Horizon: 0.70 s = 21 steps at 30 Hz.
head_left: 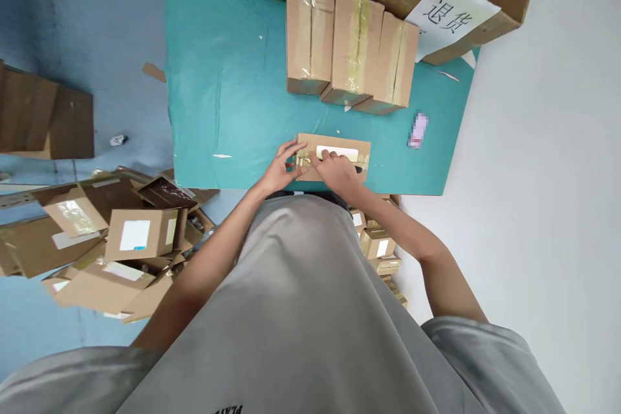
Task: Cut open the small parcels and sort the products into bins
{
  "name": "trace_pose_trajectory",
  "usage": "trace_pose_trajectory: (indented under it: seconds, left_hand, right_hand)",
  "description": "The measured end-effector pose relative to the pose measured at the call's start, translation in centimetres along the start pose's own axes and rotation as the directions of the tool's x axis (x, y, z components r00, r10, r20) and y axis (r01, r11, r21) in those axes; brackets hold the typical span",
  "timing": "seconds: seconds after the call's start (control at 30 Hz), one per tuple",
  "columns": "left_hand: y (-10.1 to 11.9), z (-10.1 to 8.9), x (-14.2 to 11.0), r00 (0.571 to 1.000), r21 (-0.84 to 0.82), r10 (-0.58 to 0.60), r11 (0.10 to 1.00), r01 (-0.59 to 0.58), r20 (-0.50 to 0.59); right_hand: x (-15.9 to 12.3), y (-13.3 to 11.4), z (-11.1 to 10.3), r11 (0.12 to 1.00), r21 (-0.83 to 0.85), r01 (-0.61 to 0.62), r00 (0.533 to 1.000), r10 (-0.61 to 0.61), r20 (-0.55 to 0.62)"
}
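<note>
A small taped cardboard box [310, 174] with a white label lies near the front edge of the teal table. My left hand [279, 170] grips its left end, thumb and fingers curved around the corner. Over the top of the box, my right hand [337, 171] is closed on what looks like a box cutter [358, 169]. Only its dark end shows behind the palm, and a bit of yellow is visible near the fingertips, over the tape at the left end. The blade itself cannot be made out.
Three taped cartons [356, 45] stand behind the box, near a large open carton [456, 6] bearing a handwritten sheet. A pinkish blurred item [418, 129] lies at right. Opened cartons [130, 239] heap on the floor at left; more boxes [381, 246] sit below the table's right side.
</note>
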<state>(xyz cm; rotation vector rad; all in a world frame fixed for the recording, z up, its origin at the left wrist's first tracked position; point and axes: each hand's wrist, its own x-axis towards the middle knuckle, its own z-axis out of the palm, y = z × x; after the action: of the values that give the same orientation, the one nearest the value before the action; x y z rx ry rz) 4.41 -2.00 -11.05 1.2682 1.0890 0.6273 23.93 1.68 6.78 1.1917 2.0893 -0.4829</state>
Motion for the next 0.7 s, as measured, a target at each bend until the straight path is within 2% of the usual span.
trace_pose_trajectory:
  seconds: [0.13,0.23,0.33,0.5,0.57,0.7]
  left_hand:
    - [0.2,0.0,-0.1,0.999,0.014,-0.042,0.999,0.042,-0.008]
    - [0.5,0.0,-0.2,0.997,-0.006,-0.065,0.998,0.065,-0.033]
    - [0.7,0.2,-0.4,0.992,-0.033,-0.089,0.996,0.087,-0.084]
    - [1.3,0.9,-0.4,0.976,-0.106,-0.146,0.986,0.130,-0.163]
    - [1.8,1.3,-0.2,0.966,-0.132,-0.183,0.978,0.160,-0.182]
    - [3.0,2.1,-0.2,0.941,-0.116,-0.236,0.970,0.213,-0.244]
  right_hand:
    - [0.4,-0.3,-0.6,1.000,0.024,0.015,1.000,-0.015,-0.012]
    - [0.3,0.8,-0.1,0.999,0.047,0.006,1.000,-0.005,-0.015]
    - [-1.1,3.7,1.3,0.997,0.065,-0.042,0.999,0.042,0.003]
    - [-5.5,10.6,4.8,0.984,0.058,-0.169,0.984,0.165,0.075]
    - [-6.8,12.5,5.9,0.985,0.060,-0.161,0.985,0.156,0.078]
    - [-7.9,14.3,6.9,0.992,0.096,-0.081,0.997,0.079,0.025]
